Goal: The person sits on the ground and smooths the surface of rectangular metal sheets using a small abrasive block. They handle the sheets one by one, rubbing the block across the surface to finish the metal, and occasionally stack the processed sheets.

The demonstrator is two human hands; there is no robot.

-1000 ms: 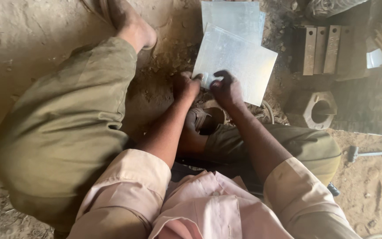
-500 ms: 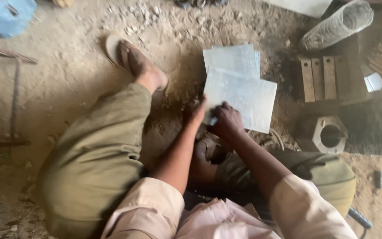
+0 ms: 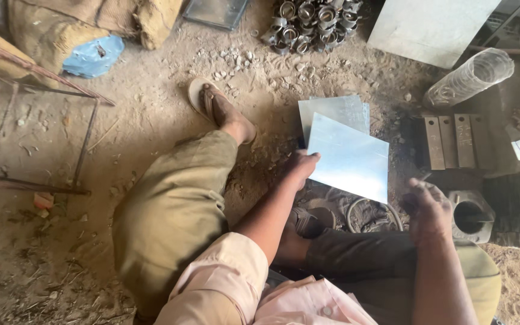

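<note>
On the dirt floor (image 3: 127, 138), head view: person seated, left leg stretched forward with a sandal (image 3: 203, 96) on the foot, right leg folded under. Left hand (image 3: 301, 168) holds the near left edge of a pale metal sheet (image 3: 350, 159); its grip is closed on that edge, fingers curled over the corner, thumb side toward the sheet. Sheet lies tilted, resting partly over a second metal sheet (image 3: 335, 111) of the same pale colour, which lies flat on the floor just behind it. Right hand (image 3: 428, 204) is apart from the sheet, near its lower right corner; fingers loosely spread, holding nothing, palm turned down. Just beside the right hand, a grey metal block with a round hole (image 3: 470, 216). Behind that, three flat metal bars (image 3: 449, 141) stand side by side on a dark block. Further back, a rolled clear plastic tube (image 3: 470, 75) lies tilted, a white board (image 3: 431, 27) beyond it. Pile of small metal rings (image 3: 311, 18) at top centre. Blue plastic bag (image 3: 94, 54) and sacking (image 3: 91, 21) at top left; rusty rod frame (image 3: 37, 126) at left
</note>
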